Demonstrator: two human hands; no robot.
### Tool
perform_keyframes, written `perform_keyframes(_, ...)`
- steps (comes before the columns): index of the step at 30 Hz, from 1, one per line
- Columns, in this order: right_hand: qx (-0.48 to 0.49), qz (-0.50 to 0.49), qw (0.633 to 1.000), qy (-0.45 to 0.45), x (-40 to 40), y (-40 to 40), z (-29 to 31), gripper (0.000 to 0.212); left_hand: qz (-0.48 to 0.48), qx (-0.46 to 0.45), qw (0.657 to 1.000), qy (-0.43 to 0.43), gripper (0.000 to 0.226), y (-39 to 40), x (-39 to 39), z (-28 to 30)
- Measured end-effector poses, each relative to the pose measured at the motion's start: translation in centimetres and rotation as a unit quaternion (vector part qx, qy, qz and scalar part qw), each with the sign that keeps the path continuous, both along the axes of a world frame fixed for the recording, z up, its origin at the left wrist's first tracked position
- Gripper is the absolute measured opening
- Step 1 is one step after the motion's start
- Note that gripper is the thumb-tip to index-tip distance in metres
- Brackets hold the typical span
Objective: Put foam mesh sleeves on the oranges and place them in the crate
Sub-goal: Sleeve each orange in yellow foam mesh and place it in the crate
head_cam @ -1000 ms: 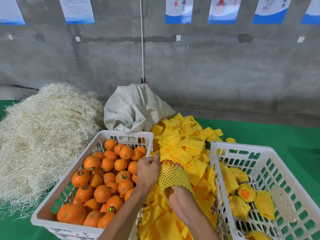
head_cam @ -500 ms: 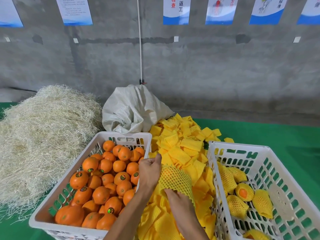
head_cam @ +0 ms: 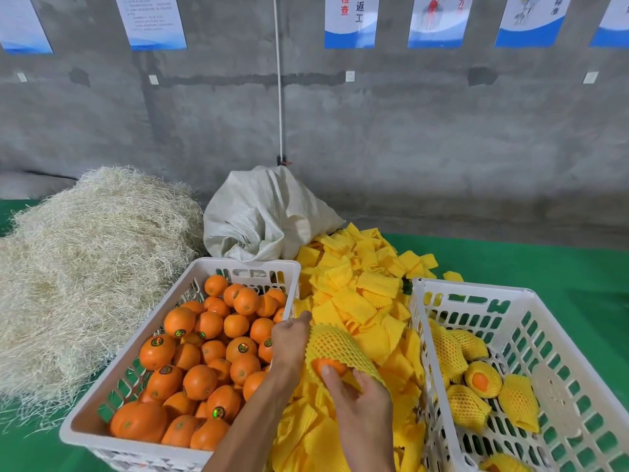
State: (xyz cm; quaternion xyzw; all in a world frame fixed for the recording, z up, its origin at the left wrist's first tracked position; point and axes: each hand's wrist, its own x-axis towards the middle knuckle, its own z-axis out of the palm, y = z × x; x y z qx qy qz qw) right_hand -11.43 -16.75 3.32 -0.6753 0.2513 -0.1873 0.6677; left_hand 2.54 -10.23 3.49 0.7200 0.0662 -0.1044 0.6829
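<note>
Between the two crates I hold one orange that sits mostly inside a yellow foam mesh sleeve. My left hand grips the sleeve's left side. My right hand holds the sleeve's near edge, with a finger on the bare orange peel. The white crate on the left is full of bare oranges. The white crate on the right holds several sleeved oranges. A pile of loose yellow sleeves lies between the crates.
A big heap of pale straw-like packing fibre lies at the left. A white woven sack stands behind the crates against a grey concrete wall with posters. Green cloth covers the table.
The sleeve has slid further over the orange, and the bare end of the orange now shows at my right fingers. Both hands stayed between the crates.
</note>
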Motion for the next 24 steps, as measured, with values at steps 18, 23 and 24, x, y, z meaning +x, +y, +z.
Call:
perform_keyframes(18, -0.21, -0.052, 0.975, -0.043, 3.1, -3.8, -2.6, 0.034, -0.115, -0.124, 0.982, 0.078, 0.068, -0.3, -0.7, -1.2)
perform_keyframes(23, -0.268, -0.12, 0.95, -0.107, 2.4, -5.2, -2.4, 0.035, -0.06, -0.063, 0.995, 0.054, 0.099, -1.5, -1.5, -1.5)
perform_keyframes(24, -0.256, -0.103, 0.957, -0.091, 2.4, -5.7, -2.3, 0.05, -0.052, -0.038, 0.997, 0.038, 0.104, -1.8, -1.6, -1.5)
